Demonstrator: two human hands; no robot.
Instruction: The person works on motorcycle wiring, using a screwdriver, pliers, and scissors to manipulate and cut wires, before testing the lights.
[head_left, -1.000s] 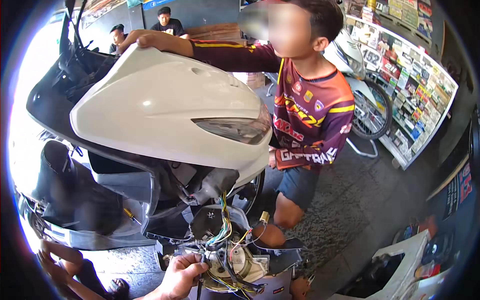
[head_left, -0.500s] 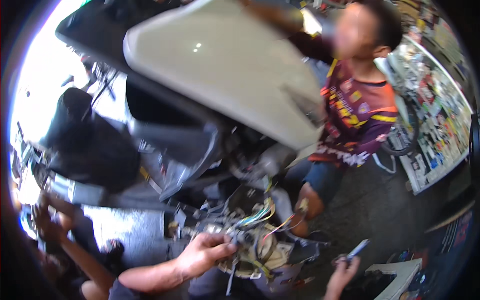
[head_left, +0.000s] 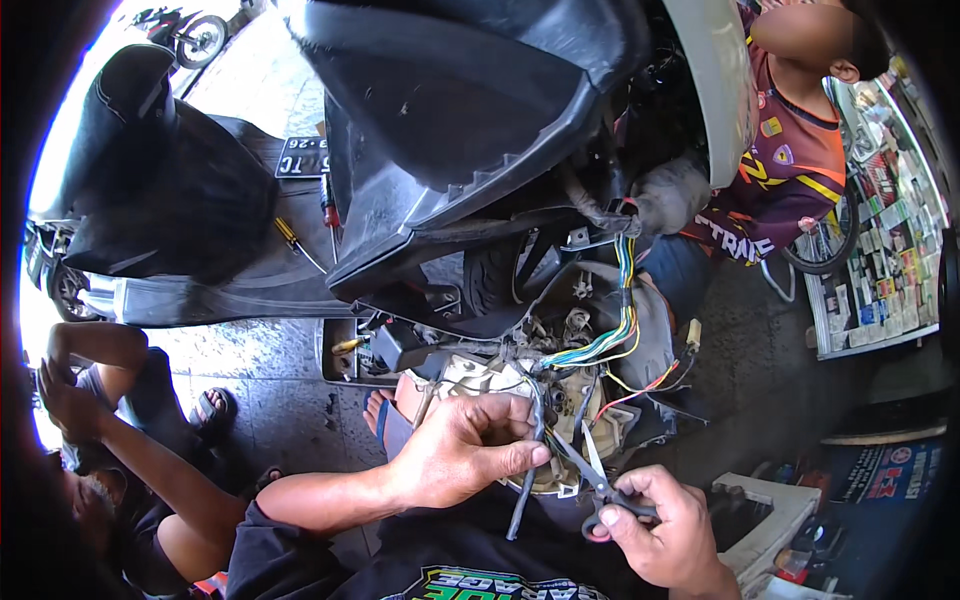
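My left hand (head_left: 465, 450) pinches a dark, tape-wrapped cable (head_left: 522, 500) between thumb and fingers, and its end hangs down below the hand. In my right hand (head_left: 668, 528) is a pair of scissors (head_left: 600, 482), fingers in the handles. Its blades are spread and point up toward the cable, close beside my left thumb; whether they touch it I cannot tell. Behind both hands lies a pale, dusty motorcycle housing (head_left: 470, 372). A bundle of coloured wires (head_left: 610, 345) runs across it up to the motorcycle, and a white connector (head_left: 693, 333) ends one wire branch.
Dark motorcycle bodywork (head_left: 450, 90) overhangs the far side. A co-worker (head_left: 790, 180) stands at the far right by a light panel (head_left: 705, 60). Another person (head_left: 150, 450) sits at left. A screwdriver (head_left: 287, 232) lies on the scooter (head_left: 180, 190); a display case (head_left: 885, 240) stands right.
My right hand has brought the scissors left and up to the cable, and their blades now stand apart. The view has shifted, with the motorcycle and the co-worker's panel now farther right.
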